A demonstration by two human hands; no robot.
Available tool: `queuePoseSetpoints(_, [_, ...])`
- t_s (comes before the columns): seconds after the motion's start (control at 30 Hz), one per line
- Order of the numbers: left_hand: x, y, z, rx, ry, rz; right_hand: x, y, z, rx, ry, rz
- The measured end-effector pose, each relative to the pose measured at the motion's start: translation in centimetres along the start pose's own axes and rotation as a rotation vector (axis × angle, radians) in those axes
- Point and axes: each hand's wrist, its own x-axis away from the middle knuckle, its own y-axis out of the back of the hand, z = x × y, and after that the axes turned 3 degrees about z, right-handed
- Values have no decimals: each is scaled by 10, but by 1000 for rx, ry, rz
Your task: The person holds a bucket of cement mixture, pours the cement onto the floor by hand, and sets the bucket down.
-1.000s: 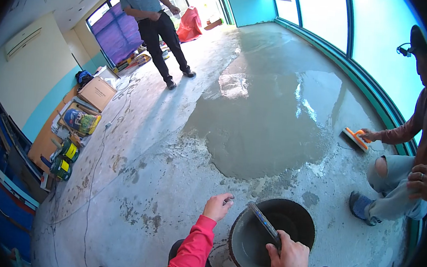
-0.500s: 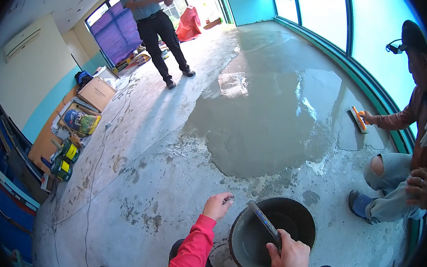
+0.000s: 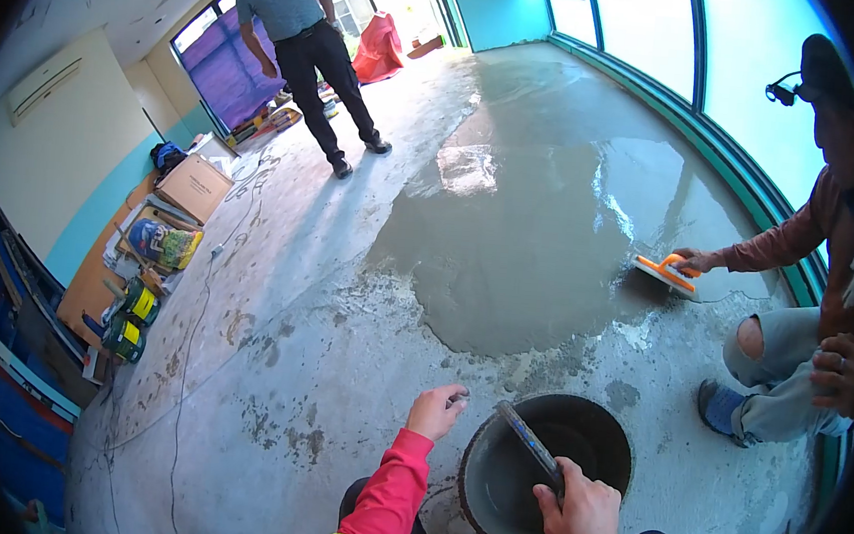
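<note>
My right hand (image 3: 583, 520) is closed on a long, dark, cement-smeared bar-like tool (image 3: 530, 442); its exact kind does not show. The tool slants over a round black bucket (image 3: 616, 453) between my knees. Inside the bucket, the near side is partly hidden by my hand. My left hand (image 3: 433, 412) hovers left of the bucket rim, fingers loosely bent and apart, with nothing visible in it. Ahead lies a patch of wet grey cement (image 3: 517, 264) on the floor. At the right, a co-worker's hand (image 3: 696, 261) presses an orange-handled float (image 3: 669, 273) on the cement.
The co-worker crouches at the right by the windows, a shoe (image 3: 722, 411) near the bucket. Another person (image 3: 313, 57) stands at the back. Along the left wall are a cardboard box (image 3: 193, 186), tubs (image 3: 126, 336) and a bag (image 3: 163, 243). A cable (image 3: 188, 369) runs across the floor.
The co-worker's float has slid left and toward me across the wet cement. The standing person has lowered both arms. My hands and the bucket have stayed in place.
</note>
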Motion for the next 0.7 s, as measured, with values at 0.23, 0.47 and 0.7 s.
queuePoseSetpoints(0.23, [-6, -7, 21, 14, -53, -2, -1, -4, -15, 42, 110, -73])
queuePoseSetpoints(0.47, [-2, -3, 5, 35, 43, 14, 2, -10, -24, 61, 129, -66])
queuePoseSetpoints(0.7, [-3, -2, 8, 73, 24, 5, 3, -12, -25, 68, 129, -81])
